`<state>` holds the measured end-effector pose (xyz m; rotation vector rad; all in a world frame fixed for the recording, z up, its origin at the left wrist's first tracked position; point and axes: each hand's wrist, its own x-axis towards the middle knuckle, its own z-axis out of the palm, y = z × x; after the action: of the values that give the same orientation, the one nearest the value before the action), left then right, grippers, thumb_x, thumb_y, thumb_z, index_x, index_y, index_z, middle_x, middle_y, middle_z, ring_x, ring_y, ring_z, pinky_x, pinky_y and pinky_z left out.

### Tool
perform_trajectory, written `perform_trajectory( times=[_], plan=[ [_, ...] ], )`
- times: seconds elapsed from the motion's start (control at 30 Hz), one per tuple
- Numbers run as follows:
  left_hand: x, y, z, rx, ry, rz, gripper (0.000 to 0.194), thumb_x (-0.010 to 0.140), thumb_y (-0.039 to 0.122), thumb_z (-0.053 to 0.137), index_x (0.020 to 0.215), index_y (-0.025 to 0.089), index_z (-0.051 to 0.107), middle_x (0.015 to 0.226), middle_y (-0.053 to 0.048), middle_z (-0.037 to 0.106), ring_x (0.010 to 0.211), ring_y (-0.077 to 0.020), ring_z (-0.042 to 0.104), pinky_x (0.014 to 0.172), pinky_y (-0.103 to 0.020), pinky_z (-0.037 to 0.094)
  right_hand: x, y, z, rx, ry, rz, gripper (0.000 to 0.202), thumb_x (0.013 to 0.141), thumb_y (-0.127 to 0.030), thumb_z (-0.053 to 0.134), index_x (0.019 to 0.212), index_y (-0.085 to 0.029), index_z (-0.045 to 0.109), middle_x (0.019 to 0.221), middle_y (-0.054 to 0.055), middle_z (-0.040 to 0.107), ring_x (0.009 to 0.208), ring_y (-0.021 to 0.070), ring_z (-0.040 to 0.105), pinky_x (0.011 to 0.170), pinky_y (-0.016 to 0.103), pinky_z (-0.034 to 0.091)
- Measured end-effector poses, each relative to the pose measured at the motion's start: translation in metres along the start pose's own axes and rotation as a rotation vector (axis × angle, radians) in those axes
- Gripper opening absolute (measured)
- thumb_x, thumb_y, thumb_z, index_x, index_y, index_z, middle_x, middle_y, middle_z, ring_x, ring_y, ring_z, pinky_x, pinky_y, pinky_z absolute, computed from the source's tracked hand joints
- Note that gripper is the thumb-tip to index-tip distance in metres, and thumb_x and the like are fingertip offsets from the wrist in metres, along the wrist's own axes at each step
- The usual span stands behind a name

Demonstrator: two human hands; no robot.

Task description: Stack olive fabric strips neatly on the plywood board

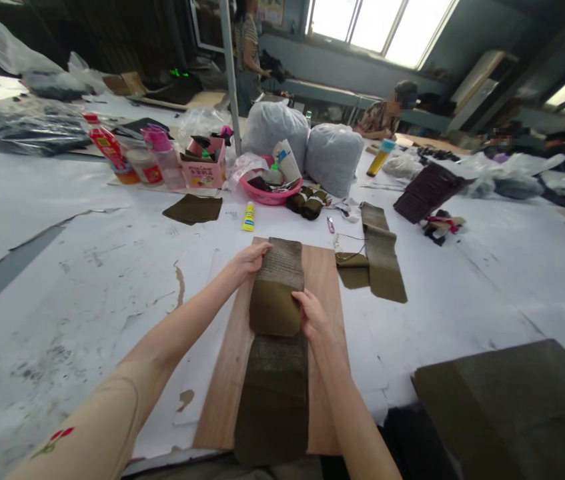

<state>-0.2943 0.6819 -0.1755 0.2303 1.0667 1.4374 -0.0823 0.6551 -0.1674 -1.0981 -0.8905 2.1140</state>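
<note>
- Olive fabric strip lies lengthwise on the wooden board; near end hangs off the board's near edge, far end reaches almost to its far edge.
- Folded flap of the same strip sits doubled over the strip's middle, smooth face up; the stretches beyond and below it show a ribbed, coarser face.
- Left hand at the board's far-left corner, fingers closed over the strip's far edge, pinching it.
- Right hand right of board centre, fingers curled on the flap's right edge, pressing it down.
- Handling, my read: light, soft, limp webbing-type cloth; no stiffness, will sag if lifted by one point. Not fragile. Textured face probably grips, not slippery. Best taken at edges or corners with both hands, or at the fold line.
- More olive strips right of the board; another olive piece beyond it to the left.
- Yellow glue tube just beyond the board's far-left corner; pink basin farther behind.
- Labels: red-label bottle and pink box far left beyond the board carry print, too small to read.
</note>
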Motion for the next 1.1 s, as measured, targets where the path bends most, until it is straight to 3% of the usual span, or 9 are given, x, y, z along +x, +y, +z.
perform_trajectory(
  times=[0.1,0.27,0.47,0.6,0.7,0.77,0.83,0.97,1.1],
  plan=[
    [-0.007,-0.007,-0.007,0.035,0.006,-0.068,0.014,0.072,0.016,0.069,0.082,0.011,0.062,0.068,-0.006,0.066,0.058,-0.016,0.061,0.06,-0.027,0.051,-0.002,-0.004,-0.001,0.018,0.031,0.054,0.019,0.056,-0.019,0.071,0.073,-0.019,0.062,0.066,-0.003,0.068,0.06,0.0128,0.06,0.058,0.023,0.047],
    [-0.038,-0.014,-0.018,0.056,-0.02,-0.166,0.019,0.07,0.017,0.072,0.087,0.011,0.064,0.073,-0.007,0.069,0.064,-0.0182,0.064,0.064,-0.029,0.053,0.001,-0.007,0.001,0.04,0.035,0.094,0.014,0.059,-0.019,0.068,0.07,-0.019,0.061,0.059,-0.003,0.065,0.053,0.0116,0.055,0.049,0.021,0.042],
    [-0.066,-0.035,-0.012,0.005,0.058,-0.176,0.018,0.062,0.012,0.072,0.078,0.012,0.065,0.068,-0.006,0.07,0.059,-0.0167,0.063,0.061,-0.026,0.052,0.007,-0.007,0.005,0.046,0.018,0.078,0.012,0.062,-0.018,0.068,0.07,-0.019,0.059,0.062,-0.003,0.064,0.056,0.0112,0.056,0.049,0.021,0.043],
    [-0.065,-0.041,-0.005,-0.009,0.101,-0.203,0.019,0.056,0.007,0.067,0.072,0.015,0.062,0.061,-0.003,0.067,0.054,-0.0169,0.061,0.057,-0.027,0.052,0.005,-0.007,-0.007,-0.042,-0.064,0.017,0.024,0.076,-0.041,0.064,0.085,-0.02,0.062,0.077,0.001,0.068,0.063,0.0136,0.06,0.055,0.025,0.048],
    [-0.062,-0.036,-0.002,0.01,0.102,-0.269,0.016,0.056,0.01,0.067,0.071,0.015,0.062,0.061,-0.005,0.067,0.057,-0.0197,0.062,0.058,-0.03,0.053,0.001,-0.007,-0.026,-0.346,0.032,-0.223,0.034,0.087,-0.051,0.047,0.095,-0.021,0.061,0.087,0.004,0.067,0.074,0.0182,0.063,0.06,0.03,0.051],
    [-0.062,-0.032,-0.001,0.016,0.092,-0.294,0.016,0.056,0.011,0.067,0.072,0.014,0.062,0.063,-0.006,0.067,0.058,-0.0208,0.063,0.059,-0.031,0.054,-0.004,-0.007,-0.038,-0.69,0.125,-0.466,0.032,0.089,-0.046,0.044,0.098,-0.021,0.061,0.096,0.007,0.067,0.088,0.0211,0.062,0.07,0.034,0.051],
    [-0.062,-0.03,0.0,0.014,0.094,-0.304,0.016,0.057,0.011,0.066,0.072,0.014,0.062,0.063,-0.006,0.067,0.058,-0.0206,0.064,0.059,-0.03,0.054,-0.01,-0.007,-0.044,-1.073,0.092,-0.63,0.025,0.088,-0.04,0.05,0.098,-0.021,0.063,0.102,0.008,0.065,0.098,0.0229,0.058,0.081,0.036,0.047],
    [-0.063,-0.03,0.004,-0.001,0.138,-0.297,0.015,0.058,0.009,0.063,0.072,0.013,0.061,0.062,-0.005,0.067,0.055,-0.0189,0.062,0.058,-0.029,0.054,-0.016,-0.011,-0.039,-1.58,-0.056,-0.639,0.02,0.079,-0.032,0.067,0.095,-0.021,0.065,0.102,0.009,0.065,0.1,0.0253,0.055,0.085,0.038,0.043],
    [-0.063,-0.031,0.005,-0.016,0.142,-0.252,0.02,0.057,0.008,0.063,0.077,0.013,0.062,0.062,-0.004,0.067,0.056,-0.0187,0.063,0.058,-0.028,0.054,-0.007,-0.013,-0.034,-1.641,-0.091,-0.553,0.01,0.074,-0.022,0.069,0.083,-0.019,0.067,0.088,0.007,0.065,0.088,0.0235,0.057,0.076,0.035,0.043]
  ],
)
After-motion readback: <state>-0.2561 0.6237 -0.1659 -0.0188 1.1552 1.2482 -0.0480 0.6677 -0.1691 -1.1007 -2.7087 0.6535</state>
